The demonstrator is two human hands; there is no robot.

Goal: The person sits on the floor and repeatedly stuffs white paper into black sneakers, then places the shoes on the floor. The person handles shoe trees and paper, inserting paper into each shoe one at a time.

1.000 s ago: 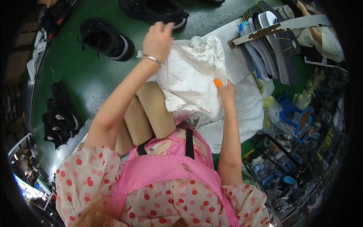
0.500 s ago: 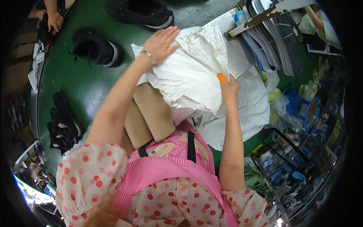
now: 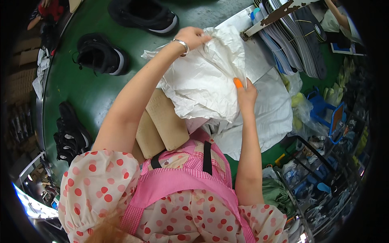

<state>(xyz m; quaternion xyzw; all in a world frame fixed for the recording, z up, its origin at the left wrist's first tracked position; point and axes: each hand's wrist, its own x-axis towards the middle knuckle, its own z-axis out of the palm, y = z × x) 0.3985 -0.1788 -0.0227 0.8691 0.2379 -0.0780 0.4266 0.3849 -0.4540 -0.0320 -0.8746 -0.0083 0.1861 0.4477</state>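
Note:
A crumpled sheet of white paper (image 3: 202,87) is spread in front of me over the green work surface. My left hand (image 3: 193,37), a silver bracelet at its wrist, has its fingers curled in at the sheet's far edge, gripping it there. At the sheet's right edge, my right hand (image 3: 246,95) pinches the paper, and an orange cover (image 3: 238,82) sits on its thumb. Several tan, rounded moulded pieces (image 3: 166,123) lie side by side under my left forearm, partly beneath the paper.
Black shoes stand on the green table: one (image 3: 100,54) at left, one (image 3: 144,16) farther back, others (image 3: 71,131) nearer left. Tied stacks of insoles (image 3: 289,38) are at far right beside a rusty metal bar (image 3: 279,18). Rightward are a blue stool (image 3: 324,111) and a wire cart (image 3: 302,174).
My left hand has gone from lying flat on the paper to curling its fingers on the far edge, shifting right. The right hand keeps its hold.

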